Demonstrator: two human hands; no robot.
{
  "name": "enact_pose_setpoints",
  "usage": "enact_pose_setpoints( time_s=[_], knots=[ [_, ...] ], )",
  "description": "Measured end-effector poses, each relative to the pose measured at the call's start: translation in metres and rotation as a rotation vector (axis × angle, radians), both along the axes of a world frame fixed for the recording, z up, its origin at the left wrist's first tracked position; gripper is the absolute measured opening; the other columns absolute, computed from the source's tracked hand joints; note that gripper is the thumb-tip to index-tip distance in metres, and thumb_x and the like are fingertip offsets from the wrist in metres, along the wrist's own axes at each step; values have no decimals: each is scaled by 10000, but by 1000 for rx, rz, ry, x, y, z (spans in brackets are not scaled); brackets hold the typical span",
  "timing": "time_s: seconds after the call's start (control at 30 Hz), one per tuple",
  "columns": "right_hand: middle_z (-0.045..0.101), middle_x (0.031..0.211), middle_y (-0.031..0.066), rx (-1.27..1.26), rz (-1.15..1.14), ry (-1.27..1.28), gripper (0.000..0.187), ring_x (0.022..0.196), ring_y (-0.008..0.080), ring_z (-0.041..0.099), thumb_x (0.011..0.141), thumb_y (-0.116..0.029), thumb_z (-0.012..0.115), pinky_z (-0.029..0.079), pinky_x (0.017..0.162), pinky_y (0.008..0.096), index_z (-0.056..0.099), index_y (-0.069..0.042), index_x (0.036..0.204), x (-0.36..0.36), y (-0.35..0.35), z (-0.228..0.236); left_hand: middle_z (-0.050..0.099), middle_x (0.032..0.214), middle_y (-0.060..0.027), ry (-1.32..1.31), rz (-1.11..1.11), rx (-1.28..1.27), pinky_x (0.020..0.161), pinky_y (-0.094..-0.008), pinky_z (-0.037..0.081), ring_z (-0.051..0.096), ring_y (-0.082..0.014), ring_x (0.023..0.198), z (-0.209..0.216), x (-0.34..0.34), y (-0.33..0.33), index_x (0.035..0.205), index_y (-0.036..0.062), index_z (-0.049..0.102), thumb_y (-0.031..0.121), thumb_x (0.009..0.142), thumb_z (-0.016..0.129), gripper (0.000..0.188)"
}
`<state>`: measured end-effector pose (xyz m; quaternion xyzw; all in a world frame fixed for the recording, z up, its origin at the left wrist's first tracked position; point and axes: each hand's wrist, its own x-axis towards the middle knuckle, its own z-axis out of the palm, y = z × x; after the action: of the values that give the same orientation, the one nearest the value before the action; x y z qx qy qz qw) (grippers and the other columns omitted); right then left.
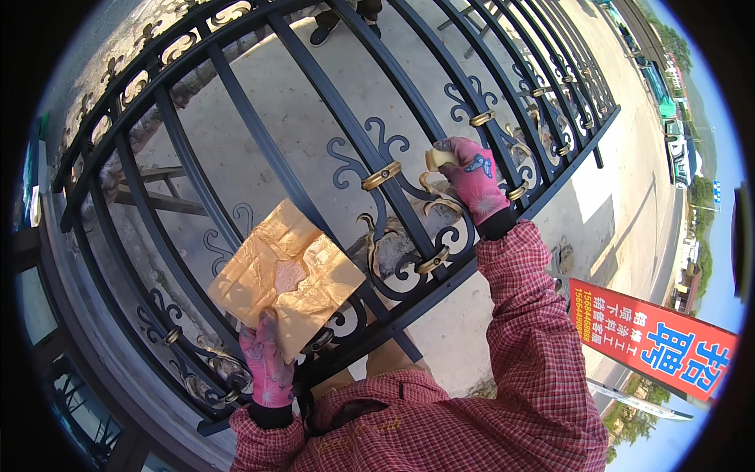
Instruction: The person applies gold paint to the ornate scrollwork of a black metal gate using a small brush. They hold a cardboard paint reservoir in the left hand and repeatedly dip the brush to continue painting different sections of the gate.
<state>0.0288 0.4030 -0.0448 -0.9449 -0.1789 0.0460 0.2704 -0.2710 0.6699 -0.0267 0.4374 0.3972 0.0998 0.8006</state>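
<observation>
My left hand [269,368], in a pink glove, grips a square gold-coated sheet [326,279] by its lower edge. The sheet is creased and has a paler patch in its middle. A small pale yellow sponge [438,159] is pinched in my pink-gloved right hand [475,177]. That hand is over the dark metal fence panel [314,75], beside scrollwork [436,206] with gold-coloured leaf tips. Just left of it, a gold collar [381,175] wraps one bar. Whether the sponge touches the metal, I cannot tell.
The panel lies raised above a concrete floor [314,126], with a trestle support [161,197] under its left side. Another person's shoes [322,33] show beyond the far bars. To the right stand a red banner [653,338] and, farther off, parked vehicles [676,141].
</observation>
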Motion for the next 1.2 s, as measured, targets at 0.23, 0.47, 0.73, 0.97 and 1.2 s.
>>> enact_pose_setpoints(
  time_s=[0.23,0.47,0.73,0.97,1.2],
  knots=[
    [635,924,50,488,-280,334,357,785,92,595,733,35,682,501,672,225,591,-23,1073,-50,-25,50,578,1112,-67,59,-63,-2,698,-280,558,627,-155,913,3,8,-14,1249,70,452,247,899,590,416],
    [651,919,81,514,-189,244,359,797,109,615,720,55,679,504,700,235,583,13,1064,-120,3,90,546,1100,-49,-136,-80,-329,800,-272,493,569,-133,932,-19,-1,-21,1223,55,461,142,910,560,339],
    [649,1009,77,214,181,-83,437,896,266,610,588,-75,756,447,785,375,602,-79,997,-158,53,95,591,972,-3,-70,-181,-46,768,-214,455,550,-74,849,12,13,-41,1147,19,529,44,897,531,251],
    [620,1034,52,27,205,-30,408,927,267,568,593,-69,726,391,856,391,595,-116,977,-166,56,97,589,1006,-13,-88,-222,-24,758,-213,461,547,-78,862,8,9,-41,1179,19,517,31,895,519,284],
    [643,922,43,358,-425,145,340,782,92,606,705,68,637,476,620,216,600,-38,1026,-148,-9,82,583,1048,-36,-25,-144,-76,766,-261,498,586,-133,891,-15,-4,-17,1195,39,500,136,906,565,311]
  ],
)
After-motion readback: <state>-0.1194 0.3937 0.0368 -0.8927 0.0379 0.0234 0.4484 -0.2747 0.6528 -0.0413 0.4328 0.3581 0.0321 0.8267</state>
